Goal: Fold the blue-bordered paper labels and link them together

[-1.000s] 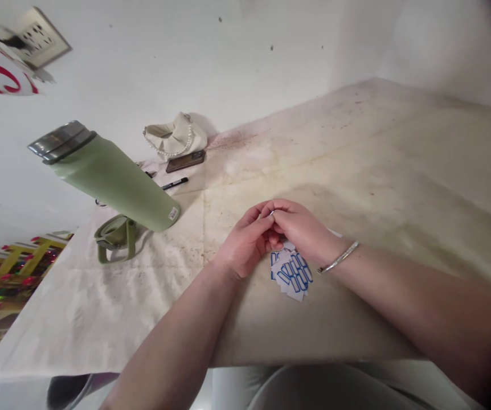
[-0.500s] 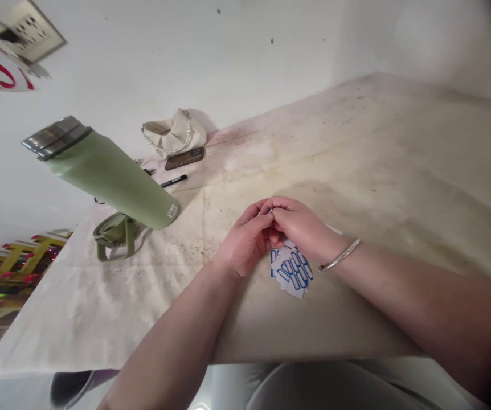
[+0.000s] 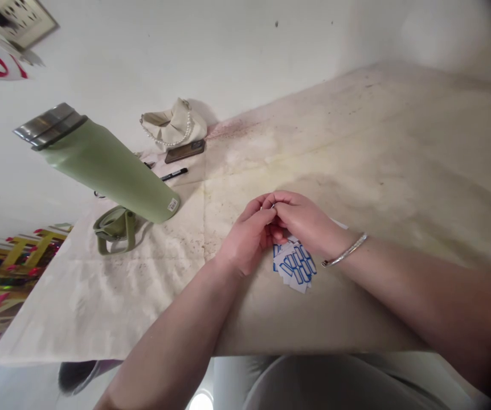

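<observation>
Where cards [image 3: 293, 264] overlap, long outlines [image 3: 300, 269] slant near-right.

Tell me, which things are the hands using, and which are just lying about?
Seems in use:
pale piece, mostly hidden, pinched by left hand and right hand
blue-marked white papers close by

Seems just lying about:
green bottle
green lid
pen
phone
cream bag

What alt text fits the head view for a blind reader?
Someone's left hand and right hand meet, pinching a mostly hidden whitish item, near blue-marked paper pieces on a tablecloth; a green bottle and white bag stand to the left.
</observation>
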The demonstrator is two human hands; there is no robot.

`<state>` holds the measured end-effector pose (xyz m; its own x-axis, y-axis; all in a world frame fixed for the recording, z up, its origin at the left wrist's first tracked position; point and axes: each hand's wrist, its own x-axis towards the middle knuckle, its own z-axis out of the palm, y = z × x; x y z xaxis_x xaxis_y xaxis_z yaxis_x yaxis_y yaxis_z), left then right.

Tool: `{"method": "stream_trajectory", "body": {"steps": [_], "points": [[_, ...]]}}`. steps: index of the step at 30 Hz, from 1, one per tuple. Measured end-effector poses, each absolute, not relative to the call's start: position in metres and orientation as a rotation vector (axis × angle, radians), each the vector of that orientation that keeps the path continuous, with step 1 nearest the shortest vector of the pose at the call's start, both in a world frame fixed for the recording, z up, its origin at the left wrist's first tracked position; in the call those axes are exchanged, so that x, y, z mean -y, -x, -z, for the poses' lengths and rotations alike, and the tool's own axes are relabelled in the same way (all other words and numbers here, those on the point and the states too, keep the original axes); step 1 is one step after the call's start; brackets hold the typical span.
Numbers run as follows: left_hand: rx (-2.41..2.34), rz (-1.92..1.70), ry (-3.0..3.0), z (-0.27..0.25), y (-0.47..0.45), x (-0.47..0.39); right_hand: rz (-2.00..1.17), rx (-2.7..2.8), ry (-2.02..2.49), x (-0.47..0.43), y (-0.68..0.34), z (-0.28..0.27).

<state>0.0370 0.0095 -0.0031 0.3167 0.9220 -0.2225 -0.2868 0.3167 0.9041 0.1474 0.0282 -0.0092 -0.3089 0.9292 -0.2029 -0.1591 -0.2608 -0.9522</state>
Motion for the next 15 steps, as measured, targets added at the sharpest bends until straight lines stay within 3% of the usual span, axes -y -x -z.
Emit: {"method": "stream_trajectory", "body": {"steps": [15], "points": [[-1.025, -0.948, -0.912, -0.0005, -0.0414, -0.0032, -1.708, 1.174, 1.158, -0.0259, -0.1467, 0.0030]]}}
